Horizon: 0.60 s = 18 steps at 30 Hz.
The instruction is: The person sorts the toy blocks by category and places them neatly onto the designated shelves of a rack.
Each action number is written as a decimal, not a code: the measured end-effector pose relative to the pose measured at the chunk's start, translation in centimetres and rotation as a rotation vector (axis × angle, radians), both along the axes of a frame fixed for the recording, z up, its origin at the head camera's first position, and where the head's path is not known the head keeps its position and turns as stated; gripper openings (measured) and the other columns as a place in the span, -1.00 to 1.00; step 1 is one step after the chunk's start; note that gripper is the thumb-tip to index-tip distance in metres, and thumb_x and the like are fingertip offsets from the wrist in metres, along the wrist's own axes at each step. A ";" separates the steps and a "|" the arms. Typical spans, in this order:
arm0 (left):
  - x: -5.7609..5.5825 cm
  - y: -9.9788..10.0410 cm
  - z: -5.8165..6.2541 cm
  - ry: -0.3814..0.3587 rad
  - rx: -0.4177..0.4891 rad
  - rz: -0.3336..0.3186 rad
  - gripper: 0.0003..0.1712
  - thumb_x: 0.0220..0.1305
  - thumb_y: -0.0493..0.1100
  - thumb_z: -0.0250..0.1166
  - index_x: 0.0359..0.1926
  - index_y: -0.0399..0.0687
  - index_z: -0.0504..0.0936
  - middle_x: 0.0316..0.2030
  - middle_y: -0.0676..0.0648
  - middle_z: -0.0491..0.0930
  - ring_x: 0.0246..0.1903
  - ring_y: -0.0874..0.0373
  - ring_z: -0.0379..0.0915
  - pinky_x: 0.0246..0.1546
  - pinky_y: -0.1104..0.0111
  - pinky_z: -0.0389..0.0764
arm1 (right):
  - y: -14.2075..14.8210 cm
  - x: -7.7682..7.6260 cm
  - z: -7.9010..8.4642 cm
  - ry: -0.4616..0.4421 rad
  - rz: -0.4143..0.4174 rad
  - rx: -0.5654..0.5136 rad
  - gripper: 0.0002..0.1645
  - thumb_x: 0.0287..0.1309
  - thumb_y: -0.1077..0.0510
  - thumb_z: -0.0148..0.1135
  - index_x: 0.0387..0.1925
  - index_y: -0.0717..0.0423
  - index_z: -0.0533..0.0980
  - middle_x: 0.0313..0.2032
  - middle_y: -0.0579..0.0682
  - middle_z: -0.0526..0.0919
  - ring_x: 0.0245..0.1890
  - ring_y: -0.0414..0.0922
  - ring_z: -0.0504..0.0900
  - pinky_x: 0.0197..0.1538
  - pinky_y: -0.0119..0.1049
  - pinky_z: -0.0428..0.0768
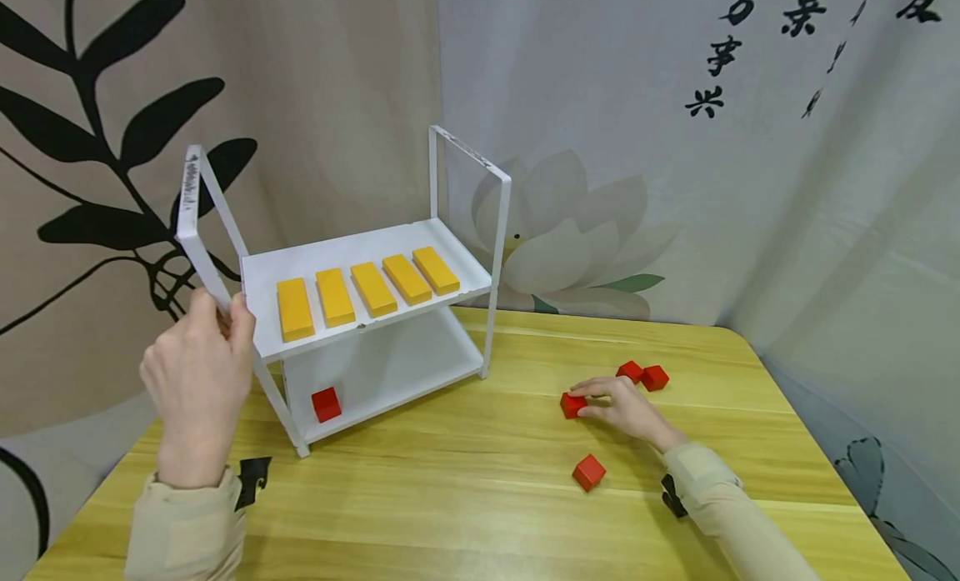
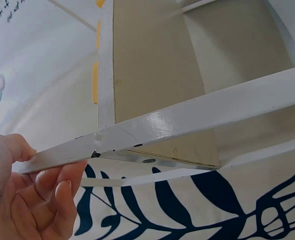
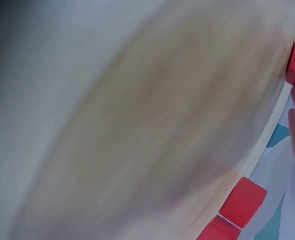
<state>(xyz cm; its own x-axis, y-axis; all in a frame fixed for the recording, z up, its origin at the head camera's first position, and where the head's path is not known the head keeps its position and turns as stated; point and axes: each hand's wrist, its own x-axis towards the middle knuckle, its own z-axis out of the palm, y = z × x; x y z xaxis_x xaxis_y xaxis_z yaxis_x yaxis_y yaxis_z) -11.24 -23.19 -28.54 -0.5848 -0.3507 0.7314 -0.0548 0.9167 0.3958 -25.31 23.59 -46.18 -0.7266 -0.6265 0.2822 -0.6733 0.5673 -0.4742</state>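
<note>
Nearest on the light wooden desk (image 1: 450, 514), a plain red cube (image 1: 588, 473) lies in front and to the right of the white two-tier rack (image 1: 397, 364). The left hand (image 1: 198, 377) pinches the side frame (image 1: 201, 260) at the left end of the rack, perhaps for keeping it steady. On the lower tier (image 1: 423, 366) of the rack, toward its left end, there is a single red cube (image 1: 326, 404). To the right of the rack, the right hand (image 1: 618, 406) pinches another red cube (image 1: 572, 406) between thumb and fingers; whether it touches the desk, I cannot tell. Farther to the right of the rack, two more red cubes (image 1: 656, 378) lie just beside each other. On the upper tier (image 1: 345, 252) of the rack, five yellow rectangular blocks (image 1: 373, 289) form a spaced row. In my judgement, this row is complete, while four of the five visible red cubes are left to place.
</note>
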 end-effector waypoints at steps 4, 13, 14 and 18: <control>0.0 0.0 0.0 -0.005 0.001 0.001 -0.59 0.41 -0.09 -0.01 -0.45 -0.38 0.40 -0.76 -0.26 0.36 -0.83 -0.02 0.08 -0.74 0.31 0.03 | -0.4 0.0 0.0 0.009 0.008 -0.023 -0.65 -0.03 0.22 0.40 -0.12 0.12 0.66 -0.08 0.10 0.71 -0.06 0.06 0.68 -0.07 -0.11 0.64; 0.1 0.0 0.0 0.007 -0.005 0.000 -0.59 0.40 -0.09 -0.01 -0.46 -0.38 0.40 -0.76 -0.27 0.37 -0.84 -0.03 0.08 -0.75 0.31 0.02 | -1.9 -0.3 0.2 0.061 0.000 -0.060 -0.65 -0.03 0.20 0.41 -0.12 0.14 0.66 -0.09 0.07 0.72 -0.06 0.04 0.69 -0.06 -0.09 0.64; 0.1 0.0 0.1 0.007 -0.006 0.000 -0.59 0.40 -0.09 -0.01 -0.46 -0.38 0.40 -0.76 -0.27 0.37 -0.84 -0.03 0.08 -0.75 0.31 0.02 | -2.1 -0.3 0.4 0.066 -0.003 -0.059 -0.64 -0.03 0.20 0.41 -0.11 0.13 0.66 -0.09 0.07 0.72 -0.05 0.04 0.68 -0.04 -0.07 0.62; 0.1 0.0 0.1 0.003 -0.005 -0.002 -0.58 0.41 -0.09 -0.01 -0.45 -0.38 0.41 -0.76 -0.27 0.38 -0.84 -0.02 0.08 -0.75 0.32 0.02 | -3.3 -0.1 0.9 0.097 -0.004 -0.066 -0.62 -0.05 0.20 0.42 -0.10 0.12 0.66 -0.07 0.06 0.71 -0.01 0.04 0.67 0.00 -0.04 0.59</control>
<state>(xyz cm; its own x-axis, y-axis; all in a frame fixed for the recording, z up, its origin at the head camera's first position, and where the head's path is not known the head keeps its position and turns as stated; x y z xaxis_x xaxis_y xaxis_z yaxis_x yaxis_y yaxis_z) -11.17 -23.15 -28.49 -0.5834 -0.3461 0.7348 -0.0515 0.9186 0.3918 -25.42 20.33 -45.31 -0.6964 -0.6013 0.3918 -0.7155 0.5402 -0.4429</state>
